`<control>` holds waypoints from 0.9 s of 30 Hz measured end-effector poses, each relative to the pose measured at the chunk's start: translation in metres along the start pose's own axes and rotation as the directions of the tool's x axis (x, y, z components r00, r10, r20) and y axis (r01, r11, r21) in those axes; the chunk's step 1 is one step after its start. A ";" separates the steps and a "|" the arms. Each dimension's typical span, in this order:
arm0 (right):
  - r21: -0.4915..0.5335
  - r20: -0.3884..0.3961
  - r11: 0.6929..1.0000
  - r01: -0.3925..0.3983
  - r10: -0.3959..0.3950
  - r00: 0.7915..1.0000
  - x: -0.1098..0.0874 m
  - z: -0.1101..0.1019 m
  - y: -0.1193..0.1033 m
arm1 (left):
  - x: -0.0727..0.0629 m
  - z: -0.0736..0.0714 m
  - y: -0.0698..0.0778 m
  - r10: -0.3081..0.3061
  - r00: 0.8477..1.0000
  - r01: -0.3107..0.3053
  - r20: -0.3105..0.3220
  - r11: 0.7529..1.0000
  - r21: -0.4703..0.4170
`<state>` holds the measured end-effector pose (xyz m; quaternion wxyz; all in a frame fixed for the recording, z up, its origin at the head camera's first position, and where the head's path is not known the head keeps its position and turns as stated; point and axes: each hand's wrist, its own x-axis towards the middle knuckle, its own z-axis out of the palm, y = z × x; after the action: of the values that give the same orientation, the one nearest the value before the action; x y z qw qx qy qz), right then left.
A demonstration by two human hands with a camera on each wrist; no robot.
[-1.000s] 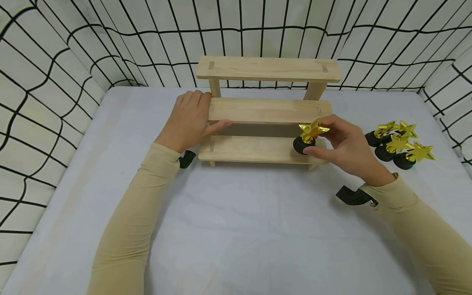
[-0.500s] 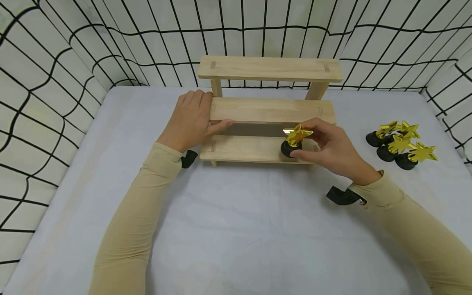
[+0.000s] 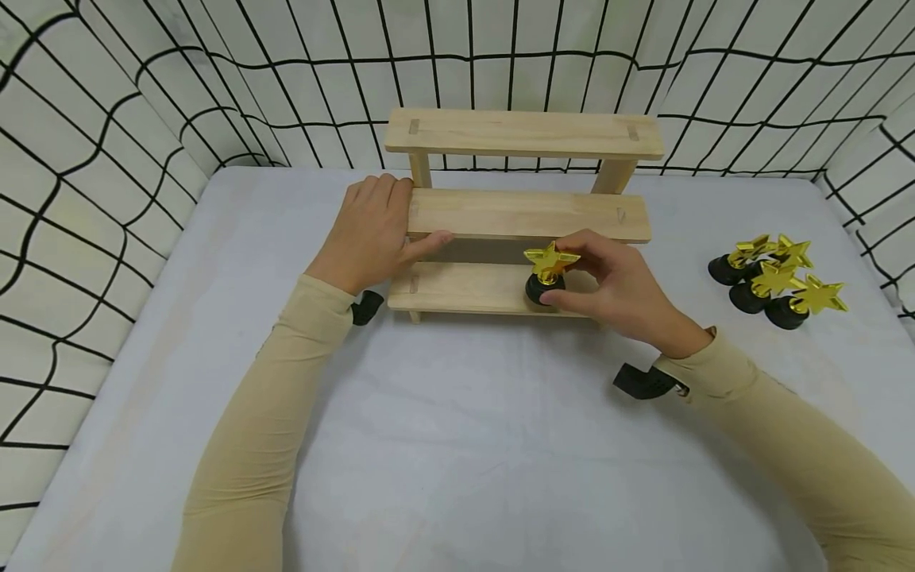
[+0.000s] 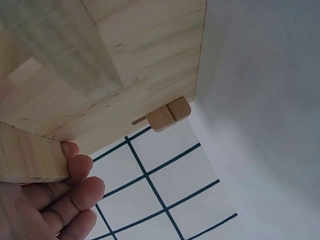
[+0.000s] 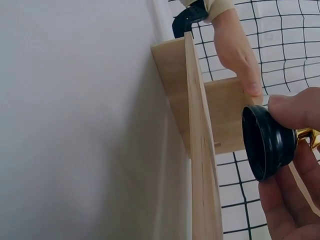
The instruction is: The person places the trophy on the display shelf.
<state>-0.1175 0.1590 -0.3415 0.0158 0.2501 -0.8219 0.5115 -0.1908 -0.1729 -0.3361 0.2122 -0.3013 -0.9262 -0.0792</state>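
A three-tier wooden shelf stands on the white cloth. My left hand grips the left end of its middle tier; in the left wrist view the fingers curl around the end of a board. My right hand pinches a gold star trophy by its black base, upright over the lowest tier. From the right wrist view, the hollow underside of the black base shows, tilted toward the camera, with thumb and fingers on opposite sides. Most of the gold star is cut off there.
Several more gold star trophies stand or lean in a cluster on the cloth to the right. A black wire grid fence over white panels closes in the back and sides. White cloth covers the surface in front of the shelf.
My right hand has moved left along the lowest tier, carrying the trophy from near its right end toward the middle. The left hand has kept its grip on the shelf.
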 end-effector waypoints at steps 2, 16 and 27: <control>-0.008 0.005 1.000 -0.011 0.012 1.000 0.002 0.004 0.000 | 0.000 0.000 -0.001 -0.005 1.000 0.005 0.007 1.000 -0.001; 0.008 0.017 0.999 -0.043 0.043 0.999 0.012 0.032 -0.007 | 0.003 -0.001 0.000 -0.045 0.995 0.046 0.093 0.999 -0.005; 0.025 0.069 0.999 -0.024 0.022 0.997 0.024 0.053 -0.014 | 0.000 -0.003 -0.001 -0.028 0.998 0.028 0.064 1.000 0.008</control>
<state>-0.1206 0.0993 -0.3483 -0.0216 0.2583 -0.8181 0.5134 -0.1905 -0.1749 -0.3330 0.1823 -0.2898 -0.9370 -0.0690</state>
